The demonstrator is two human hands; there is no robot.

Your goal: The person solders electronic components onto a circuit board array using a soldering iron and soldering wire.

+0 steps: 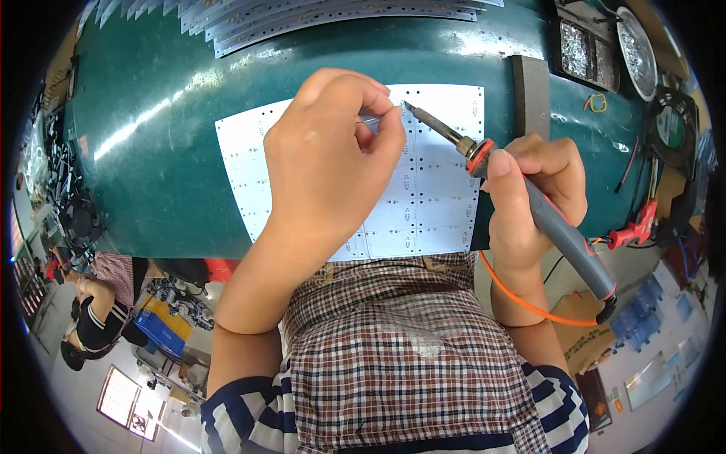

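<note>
White circuit boards (446, 144) lie on the green bench in front of me, marked with rows of small dots and pads. My right hand (533, 197) grips a soldering iron (567, 234) by its grey and red handle. The iron's tip touches or nearly touches the board near its far edge. Just left of that tip, my left hand (333, 144) is closed in a pinch over the board. A thin strand that looks like solder wire (368, 119) shows between its fingers, mostly hidden by them. The left hand and wrist cover much of the boards' left half.
Stacked white board strips (340, 23) lie at the back of the green bench (166, 166). A grey bar (531, 94) stands right of the boards. Beyond are a compartmented tray (586, 57) of small parts, a round dish (637, 53) and a red-handled tool (635, 227). Another person (98, 318) sits far left.
</note>
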